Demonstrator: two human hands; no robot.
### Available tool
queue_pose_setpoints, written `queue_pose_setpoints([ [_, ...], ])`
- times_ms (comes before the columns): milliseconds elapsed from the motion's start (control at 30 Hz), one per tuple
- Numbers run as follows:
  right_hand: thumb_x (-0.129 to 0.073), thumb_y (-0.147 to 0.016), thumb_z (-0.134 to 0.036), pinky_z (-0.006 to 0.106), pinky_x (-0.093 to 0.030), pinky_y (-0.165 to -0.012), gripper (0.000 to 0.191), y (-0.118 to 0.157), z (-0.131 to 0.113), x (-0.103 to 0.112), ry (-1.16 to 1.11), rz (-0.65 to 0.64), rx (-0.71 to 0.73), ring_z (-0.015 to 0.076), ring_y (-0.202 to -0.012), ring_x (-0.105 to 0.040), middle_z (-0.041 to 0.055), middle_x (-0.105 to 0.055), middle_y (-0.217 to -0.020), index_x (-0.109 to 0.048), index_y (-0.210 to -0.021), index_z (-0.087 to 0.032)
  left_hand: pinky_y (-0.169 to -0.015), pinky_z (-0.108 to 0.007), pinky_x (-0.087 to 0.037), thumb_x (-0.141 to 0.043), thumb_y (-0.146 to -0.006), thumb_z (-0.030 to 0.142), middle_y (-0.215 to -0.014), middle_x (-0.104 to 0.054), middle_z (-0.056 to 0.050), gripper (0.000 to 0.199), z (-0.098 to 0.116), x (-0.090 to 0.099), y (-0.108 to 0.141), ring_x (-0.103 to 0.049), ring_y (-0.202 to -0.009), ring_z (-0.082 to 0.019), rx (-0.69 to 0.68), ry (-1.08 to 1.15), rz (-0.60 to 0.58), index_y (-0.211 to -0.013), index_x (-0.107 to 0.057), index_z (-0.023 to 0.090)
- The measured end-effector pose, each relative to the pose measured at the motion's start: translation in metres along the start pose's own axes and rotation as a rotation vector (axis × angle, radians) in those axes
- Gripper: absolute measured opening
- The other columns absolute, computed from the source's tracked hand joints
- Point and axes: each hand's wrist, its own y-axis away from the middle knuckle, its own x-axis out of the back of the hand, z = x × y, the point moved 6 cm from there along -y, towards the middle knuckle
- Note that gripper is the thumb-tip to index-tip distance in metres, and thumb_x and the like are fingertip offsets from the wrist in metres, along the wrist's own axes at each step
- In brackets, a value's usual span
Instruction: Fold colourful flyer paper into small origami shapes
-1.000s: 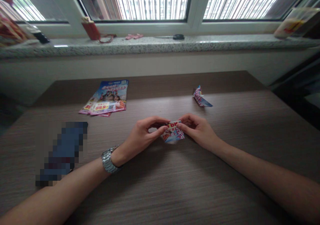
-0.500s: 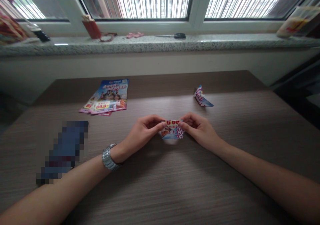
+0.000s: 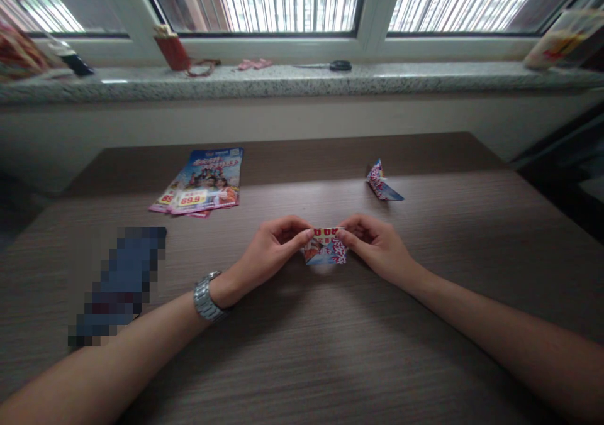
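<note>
A small folded piece of printed paper (image 3: 325,248) is held up above the table between both hands. My left hand (image 3: 283,239) pinches its left upper edge with thumb and fingers, and my right hand (image 3: 365,239) pinches its right upper edge. Beyond my right hand, a folded paper shape (image 3: 383,184) with the same kind of print rests on the table. A fanned stack of colourful flyers (image 3: 210,183) lies at the back left.
The wooden table (image 3: 292,349) also bears a dark blurred-out flat object (image 3: 125,280) beside my left forearm. On the stone windowsill (image 3: 406,82) are a red container (image 3: 172,51), a black-handled tool (image 3: 340,66), pink bits (image 3: 255,65) and bags at both ends.
Both hands stay nearly in place with the paper between them; its lower edge sits very slightly lower. The camera view has shifted a little.
</note>
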Motion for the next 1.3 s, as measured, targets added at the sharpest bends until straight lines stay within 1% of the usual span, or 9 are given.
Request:
queue_pose_setpoints([
  [133,-0.071,-0.089,-0.045,0.025,-0.05,-0.057,0.025,0.0,-0.002,-0.001,0.021,-0.006,0.006,0.0131,-0.062,-0.063,-0.0001,-0.07,-0.072,-0.068,-0.089,-0.02,-0.076,-0.021,-0.053,-0.069,-0.094,0.036,-0.093,-0.074,-0.003,0.021,-0.002,0.0,0.001,-0.067,-0.084,-0.013,-0.039,-0.067,0.005,-0.1,-0.072,0.016],
  [333,-0.071,-0.09,-0.045,0.024,-0.048,-0.056,0.026,0.0,0.0,-0.001,0.03,-0.008,-0.001,0.0125,-0.062,-0.062,-0.0002,-0.069,-0.071,-0.068,-0.089,-0.019,-0.075,-0.021,-0.054,-0.068,-0.095,0.033,-0.093,-0.074,-0.003,0.019,0.002,-0.002,0.001,-0.068,-0.083,-0.013,-0.065,-0.106,0.012,-0.102,-0.071,0.016],
  [467,-0.07,-0.09,-0.044,0.024,-0.047,-0.055,0.025,0.001,0.0,-0.001,0.064,-0.012,0.005,0.0124,-0.061,-0.061,-0.0006,-0.068,-0.07,-0.068,-0.088,-0.019,-0.077,-0.022,-0.056,-0.068,-0.095,0.032,-0.095,-0.075,-0.003,0.019,0.004,-0.005,0.002,-0.069,-0.086,-0.014,-0.082,-0.133,-0.023,-0.104,-0.071,0.016],
  [567,-0.069,-0.091,-0.042,0.023,-0.046,-0.055,0.022,0.002,-0.001,-0.001,0.096,-0.026,0.021,0.0118,-0.061,-0.06,-0.0007,-0.068,-0.071,-0.068,-0.088,-0.02,-0.077,-0.021,-0.056,-0.067,-0.096,0.033,-0.095,-0.075,-0.003,0.019,0.005,-0.006,0.003,-0.069,-0.086,-0.014,-0.088,-0.135,-0.041,-0.103,-0.072,0.016],
  [867,-0.068,-0.093,-0.042,0.024,-0.045,-0.055,0.023,0.004,-0.002,-0.004,0.115,-0.039,0.021,0.0118,-0.061,-0.059,-0.0009,-0.067,-0.071,-0.067,-0.09,-0.019,-0.07,-0.019,-0.053,-0.066,-0.096,0.033,-0.088,-0.073,-0.002,0.019,0.006,-0.007,0.003,-0.067,-0.079,-0.012,-0.07,-0.145,-0.036,-0.097,-0.072,0.015],
  [1133,-0.066,-0.094,-0.04,0.024,-0.045,-0.057,0.021,0.005,-0.004,-0.006,0.152,-0.047,0.016,0.0126,-0.063,-0.059,-0.001,-0.066,-0.071,-0.066,-0.09,-0.019,-0.068,-0.02,-0.051,-0.065,-0.096,0.033,-0.087,-0.073,-0.003,0.019,0.01,-0.007,0.004,-0.065,-0.079,-0.013,-0.081,-0.231,-0.023,-0.095,-0.072,0.015],
  [1300,-0.065,-0.094,-0.043,0.026,-0.047,-0.06,0.024,0.005,-0.003,-0.008,0.173,-0.106,0.002,0.0152,-0.067,-0.063,0.001,-0.071,-0.076,-0.071,-0.096,-0.019,-0.069,-0.02,-0.053,-0.065,-0.096,0.03,-0.086,-0.074,-0.003,0.016,0.011,-0.009,0.005,-0.067,-0.078,-0.013,-0.099,-0.234,-0.036,-0.095,-0.073,0.015],
])
